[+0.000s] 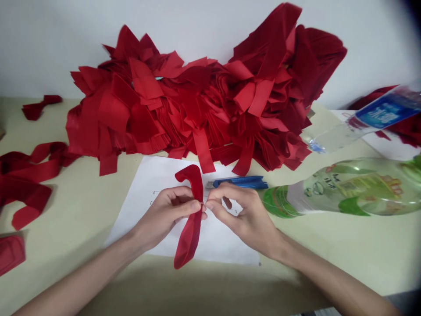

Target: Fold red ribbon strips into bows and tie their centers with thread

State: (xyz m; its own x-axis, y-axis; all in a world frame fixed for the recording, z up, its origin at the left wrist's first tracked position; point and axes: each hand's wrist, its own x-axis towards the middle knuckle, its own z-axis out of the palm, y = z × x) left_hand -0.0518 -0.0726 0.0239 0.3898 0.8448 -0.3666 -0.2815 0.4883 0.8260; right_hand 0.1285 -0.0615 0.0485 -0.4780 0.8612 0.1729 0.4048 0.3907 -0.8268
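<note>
A red ribbon strip [190,232] stands upright between my hands, its top end curling over to the left. My left hand [173,208] pinches it at the middle, with the thumb across the front and fingertips showing behind. Close by on the right, my right hand [241,215] has thumb and forefinger pressed together beside the ribbon. A thin, pale line, perhaps thread, shows at those fingertips, too small to name surely. Both hands are above a white sheet of paper [138,232] with printed lines. Just behind my right hand lies a blue utility knife [243,181].
A big heap of red fabric strips [184,105] stands against the wall. More red strips [36,171] lie loose at the left. At the right, a green-labelled plastic bottle [345,188] and a blue-labelled bottle [378,112] lie on their sides.
</note>
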